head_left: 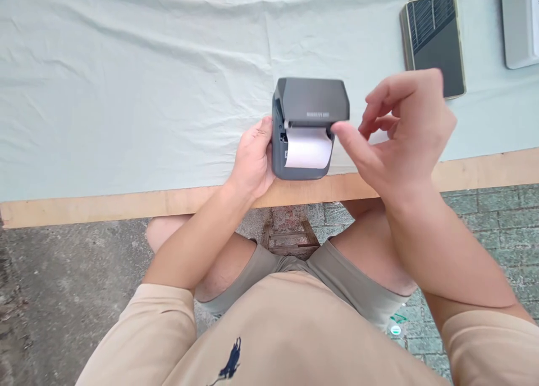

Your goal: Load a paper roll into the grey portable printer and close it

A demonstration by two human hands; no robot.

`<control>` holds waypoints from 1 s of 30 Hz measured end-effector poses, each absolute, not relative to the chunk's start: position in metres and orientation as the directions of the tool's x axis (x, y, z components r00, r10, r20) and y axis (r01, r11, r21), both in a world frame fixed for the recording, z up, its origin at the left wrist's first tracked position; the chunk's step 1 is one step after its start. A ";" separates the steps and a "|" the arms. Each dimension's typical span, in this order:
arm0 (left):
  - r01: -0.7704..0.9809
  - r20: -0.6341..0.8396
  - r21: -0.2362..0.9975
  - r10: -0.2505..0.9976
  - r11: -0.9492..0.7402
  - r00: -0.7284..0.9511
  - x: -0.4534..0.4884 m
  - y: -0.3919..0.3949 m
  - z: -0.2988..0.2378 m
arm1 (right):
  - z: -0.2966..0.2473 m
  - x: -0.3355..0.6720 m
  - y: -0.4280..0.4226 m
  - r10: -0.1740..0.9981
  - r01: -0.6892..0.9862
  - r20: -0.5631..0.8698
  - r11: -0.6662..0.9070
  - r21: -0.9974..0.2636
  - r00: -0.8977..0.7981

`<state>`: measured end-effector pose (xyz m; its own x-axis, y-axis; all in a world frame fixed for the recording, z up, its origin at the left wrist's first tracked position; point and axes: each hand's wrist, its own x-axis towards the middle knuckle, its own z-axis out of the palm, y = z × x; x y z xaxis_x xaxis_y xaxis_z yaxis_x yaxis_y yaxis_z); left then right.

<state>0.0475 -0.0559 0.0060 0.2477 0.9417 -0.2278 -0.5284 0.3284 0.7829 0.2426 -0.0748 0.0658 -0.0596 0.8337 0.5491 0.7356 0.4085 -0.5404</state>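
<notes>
A dark grey portable label printer (309,172) is held near the table's front edge, its lid (314,96) raised. Inside its bay sits a white paper roll (309,149), with the loose side bulging toward me. My left hand (255,158) grips the printer by its left side, thumb along the edge and the other fingers hidden beneath. To the right, my right hand (400,127) is raised with thumb and bent fingers apart, nothing visible between them. Its thumb tip is at the lid's lower right corner; whether it touches, I cannot tell.
A pale cloth (138,94) with wrinkles covers the table, whose wooden front edge (105,204) shows. A smartphone (438,43) lies beyond my right hand. Part of a grey and white object (520,26) appears at the far right. Under the table is a wooden stool (290,237).
</notes>
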 end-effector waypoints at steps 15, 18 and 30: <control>-0.544 -0.191 0.735 0.893 0.405 0.406 0.044 -0.057 0.013 | 0.071 0.231 -0.061 0.922 0.849 0.347 0.319 -0.421 -0.174; -0.521 -0.161 0.767 0.898 0.375 0.410 0.043 -0.059 0.011 | 0.079 0.234 -0.061 0.960 0.912 0.148 0.272 -0.308 -0.236; -0.440 -0.151 0.831 0.899 0.341 0.411 0.044 -0.059 0.006 | 0.113 0.217 -0.053 0.960 0.981 -0.206 0.180 -0.075 -0.192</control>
<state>0.0435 -0.0593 0.0057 0.4105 0.8992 -0.1513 -0.4401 0.3407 0.8308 0.2173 -0.0526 0.1126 -0.1922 0.9596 -0.2055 0.9807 0.1803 -0.0755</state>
